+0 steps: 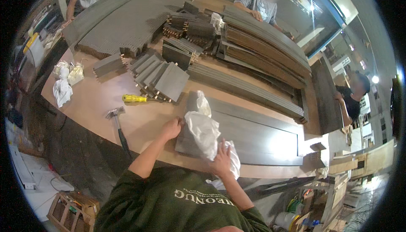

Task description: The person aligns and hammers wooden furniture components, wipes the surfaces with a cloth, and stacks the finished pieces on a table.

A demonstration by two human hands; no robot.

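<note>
A long dark-grey wooden panel with a recessed border lies flat on the table before me. My left hand is closed at the panel's left end, fingers curled against its edge. Over the left part of the panel trails a crumpled white cloth. My right hand presses on the cloth near the panel's front edge, with fabric bunched around the fingers. To the left on the tabletop lie a hammer with a dark handle and a yellow-handled screwdriver.
Short grey boards with dowels lie fanned beyond the screwdriver. Long grey rails and stacked panels fill the far side. More white cloths sit at the left corner. Co-workers stand across the table; one at right holds a panel.
</note>
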